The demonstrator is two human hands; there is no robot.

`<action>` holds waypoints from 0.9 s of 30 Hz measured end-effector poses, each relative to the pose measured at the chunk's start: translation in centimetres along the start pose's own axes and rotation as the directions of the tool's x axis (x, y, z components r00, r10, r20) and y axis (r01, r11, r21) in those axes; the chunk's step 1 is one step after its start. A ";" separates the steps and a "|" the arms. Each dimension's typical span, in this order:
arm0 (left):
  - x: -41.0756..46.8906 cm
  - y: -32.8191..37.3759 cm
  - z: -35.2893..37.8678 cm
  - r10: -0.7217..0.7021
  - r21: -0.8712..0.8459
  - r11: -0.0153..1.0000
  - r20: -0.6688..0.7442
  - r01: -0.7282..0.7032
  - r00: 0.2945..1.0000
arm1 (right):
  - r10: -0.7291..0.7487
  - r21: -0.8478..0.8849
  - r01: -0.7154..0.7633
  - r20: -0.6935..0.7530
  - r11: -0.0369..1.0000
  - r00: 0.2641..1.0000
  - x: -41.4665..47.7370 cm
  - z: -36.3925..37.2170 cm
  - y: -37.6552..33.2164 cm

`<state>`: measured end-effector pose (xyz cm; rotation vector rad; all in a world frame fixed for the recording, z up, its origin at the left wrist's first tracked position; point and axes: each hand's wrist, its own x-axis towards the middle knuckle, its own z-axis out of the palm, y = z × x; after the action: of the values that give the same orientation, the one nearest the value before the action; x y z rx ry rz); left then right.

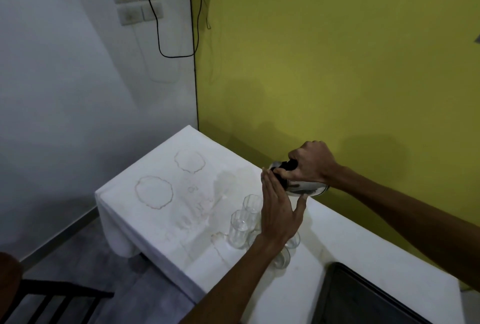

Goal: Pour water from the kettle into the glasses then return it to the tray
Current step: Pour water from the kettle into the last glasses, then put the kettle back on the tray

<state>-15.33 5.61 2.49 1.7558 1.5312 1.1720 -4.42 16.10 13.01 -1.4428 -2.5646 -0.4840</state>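
White-draped counter [161, 219] across the lower centre of the frame, ring-stained at its left end. Dark tray [363, 297] at the lower right corner, bare as far as visible, partly cut by the frame edge. Steel kettle [304, 187] right of centre, lifted clear of the counter and tipped almost flat, long axis running from right down toward left, lid end lowest and pointing at the glasses [240, 227]. Right hand [309, 162] above it, grip closed around the black handle at the kettle's top. Left hand [278, 209] just left of and below the kettle, fingers spread and flat, holding nothing, fingertips touching the lid end; seemingly steadying the lid, though the exact contact is partly hidden. Glasses clustered directly beneath that open hand, well left of the tray, two clear in view at the left of the cluster, others half covered by the wrist. No water stream discernible; fill level in the glasses too faint to judge.

Pour direction down and leftward from the grip, toward the nearest rim just under the spout end. Return path the opposite way, down and right to the tray, on the right hand's own side.
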 end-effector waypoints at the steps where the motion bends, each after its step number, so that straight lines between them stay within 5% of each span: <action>1: 0.0 0.0 0.0 -0.001 -0.002 1.000 0.000 0.001 1.000 | 0.001 -0.001 -0.001 0.002 1.000 1.000 0.0 0.0 0.0; 27: -0.7 -1.6 -0.7 -0.023 0.012 1.000 0.039 0.022 0.999 | 0.024 0.030 -0.024 -0.003 0.999 1.000 -0.6 1.5 -1.2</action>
<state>-16.74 5.13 1.36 1.7545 1.5336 1.1130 -5.14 15.56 11.23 -1.4599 -2.5381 -0.4421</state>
